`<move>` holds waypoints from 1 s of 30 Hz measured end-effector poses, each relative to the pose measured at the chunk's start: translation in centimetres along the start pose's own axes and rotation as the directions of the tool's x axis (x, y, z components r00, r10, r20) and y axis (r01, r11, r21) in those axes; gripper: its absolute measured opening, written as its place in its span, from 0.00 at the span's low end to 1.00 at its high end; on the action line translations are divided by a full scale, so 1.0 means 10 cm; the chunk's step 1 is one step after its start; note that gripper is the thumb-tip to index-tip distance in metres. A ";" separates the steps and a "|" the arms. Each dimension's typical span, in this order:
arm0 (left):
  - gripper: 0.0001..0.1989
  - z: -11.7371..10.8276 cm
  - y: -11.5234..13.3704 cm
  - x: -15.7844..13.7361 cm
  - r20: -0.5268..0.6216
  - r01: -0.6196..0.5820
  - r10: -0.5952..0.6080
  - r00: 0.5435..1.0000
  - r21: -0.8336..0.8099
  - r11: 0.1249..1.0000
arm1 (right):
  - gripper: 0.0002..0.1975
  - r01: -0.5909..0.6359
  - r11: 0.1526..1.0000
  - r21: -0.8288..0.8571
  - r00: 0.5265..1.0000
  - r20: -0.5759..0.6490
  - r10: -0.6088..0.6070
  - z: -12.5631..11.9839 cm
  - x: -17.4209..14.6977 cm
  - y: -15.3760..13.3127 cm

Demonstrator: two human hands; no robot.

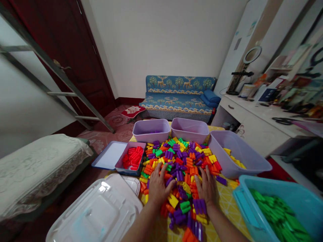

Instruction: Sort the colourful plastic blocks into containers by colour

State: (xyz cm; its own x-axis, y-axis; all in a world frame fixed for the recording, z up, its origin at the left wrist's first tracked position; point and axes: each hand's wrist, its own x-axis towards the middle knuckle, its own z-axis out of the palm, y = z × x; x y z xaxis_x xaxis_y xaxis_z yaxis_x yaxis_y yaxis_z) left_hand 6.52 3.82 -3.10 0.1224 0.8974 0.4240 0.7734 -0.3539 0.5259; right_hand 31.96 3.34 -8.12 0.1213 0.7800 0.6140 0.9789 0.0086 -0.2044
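Note:
A wide heap of plastic building pieces (186, 161) in red, orange, yellow, green and purple covers the middle of the table. On the left side of the heap rests my left hand (159, 183), fingers spread over the pieces. My right hand (206, 186) lies on the heap's right side, its fingers also apart, beside a purple piece (200, 206). Neither hand grips anything that I can see. Red pieces (133, 157) fill a box at left, yellow ones (234, 158) lie in a lilac bin at right, and green ones (282, 211) in a blue bin.
Two lilac bins (151, 137) (189, 135) stand along the far edge; the left one holds some purple pieces. Another lilac bin (222, 164) and a blue bin (248, 215) line the right. Clear lids (101, 211) lie at front left. A sofa (176, 97) stands beyond.

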 end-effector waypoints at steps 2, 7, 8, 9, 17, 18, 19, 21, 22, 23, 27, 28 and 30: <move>0.34 0.00 0.00 0.00 -0.005 -0.004 0.004 1.000 -0.004 1.000 | 0.25 -0.004 1.000 0.007 1.000 0.005 0.004 0.01 0.00 0.01; 0.32 0.00 -0.02 0.00 -0.016 -0.009 0.009 1.000 -0.024 1.000 | 0.26 0.008 1.000 -0.008 1.000 0.012 -0.008 0.00 -0.01 0.01; 0.31 0.00 -0.02 0.00 -0.015 -0.009 0.009 1.000 -0.030 1.000 | 0.26 0.010 1.000 -0.013 1.000 0.013 -0.010 0.00 0.00 0.00; 0.30 0.00 -0.02 0.00 -0.012 -0.010 0.009 1.000 -0.038 0.999 | 0.26 0.008 1.000 -0.018 1.000 0.012 -0.008 -0.01 0.00 0.00; 0.18 -0.13 0.07 0.12 0.019 0.073 -0.070 0.997 -0.172 0.982 | 0.26 -0.004 1.000 -0.005 1.000 -0.006 0.004 -0.02 0.01 -0.03; 0.17 -0.15 0.09 0.16 0.009 0.067 -0.067 0.998 -0.187 0.980 | 0.25 -0.004 1.000 -0.001 1.000 -0.006 0.004 -0.02 0.01 -0.03; 0.17 -0.16 0.10 0.22 -0.003 0.055 -0.057 0.998 -0.198 0.979 | 0.25 -0.005 1.000 0.002 1.000 -0.007 0.005 -0.03 0.01 -0.03; 0.17 -0.18 0.12 0.35 -0.028 0.018 -0.025 0.999 -0.214 0.977 | 0.25 -0.003 1.000 0.005 1.000 -0.012 0.003 -0.03 0.02 -0.03; 0.18 -0.18 0.12 0.42 -0.035 -0.006 -0.002 0.999 -0.216 0.976 | 0.25 0.000 1.000 0.004 1.000 -0.013 0.000 -0.04 0.02 -0.04; 0.18 -0.18 0.12 0.50 -0.035 -0.032 0.025 0.999 -0.211 0.977 | 0.25 0.003 1.000 0.004 1.000 -0.015 -0.003 -0.04 0.02 -0.04; 0.26 -0.13 0.08 0.77 0.058 -0.141 0.150 0.987 -0.134 0.981 | 0.25 0.003 1.000 0.002 1.000 -0.020 -0.003 -0.05 0.03 -0.05; 0.28 -0.11 0.07 0.82 0.102 -0.163 0.176 0.979 -0.119 0.979 | 0.25 0.002 1.000 0.003 1.000 -0.022 -0.002 -0.05 0.03 -0.05; 0.29 -0.08 0.05 0.89 0.174 -0.185 0.203 0.964 -0.112 0.976 | 0.25 -0.002 1.000 0.005 1.000 -0.028 0.002 -0.04 0.03 -0.05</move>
State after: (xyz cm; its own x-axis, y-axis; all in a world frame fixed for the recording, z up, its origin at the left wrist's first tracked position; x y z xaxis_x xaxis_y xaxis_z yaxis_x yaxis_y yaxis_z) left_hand 7.49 11.39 1.55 0.3830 0.8388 0.3870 0.6625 -0.5413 0.5177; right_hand 31.60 3.29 -7.51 0.1276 0.7621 0.6348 0.9778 0.0107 -0.2094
